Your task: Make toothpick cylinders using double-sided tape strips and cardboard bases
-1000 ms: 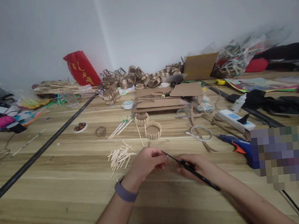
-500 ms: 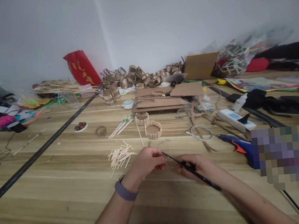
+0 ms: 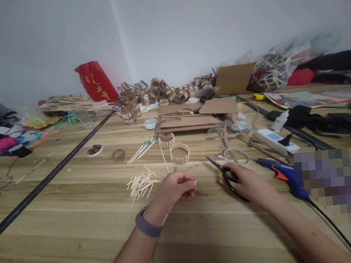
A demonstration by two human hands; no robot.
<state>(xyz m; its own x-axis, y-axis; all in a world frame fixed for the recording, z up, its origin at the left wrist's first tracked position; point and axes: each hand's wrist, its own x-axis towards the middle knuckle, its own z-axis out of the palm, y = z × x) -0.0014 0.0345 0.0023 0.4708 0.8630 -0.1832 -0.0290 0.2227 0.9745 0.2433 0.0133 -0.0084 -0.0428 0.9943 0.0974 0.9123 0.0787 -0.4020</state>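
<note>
My left hand [image 3: 180, 185] is closed in a pinch, with a tiny pale piece [image 3: 196, 181] showing at its fingertips; most of that piece is hidden. Black-handled scissors [image 3: 217, 164] are held in my right hand [image 3: 240, 179], blades pointing up and left, apart from the left hand. Just beyond my hands stands a round cardboard-based ring of short sticks [image 3: 180, 153], with a second stick ring [image 3: 166, 140] behind it. A pile of short wooden sticks [image 3: 141, 185] lies left of my left hand.
A blue glue gun [image 3: 278, 169] lies to the right, its cable trailing forward, near a white power strip [image 3: 275, 140]. Cardboard sheets [image 3: 190, 122] are stacked ahead. A bowl of brown balls [image 3: 94, 150] sits at left. Many small stick baskets [image 3: 171, 91] line the wall.
The scissors have moved right, away from my left hand, and turned in my right hand so the handle loops show. My left hand stays nearly in place.
</note>
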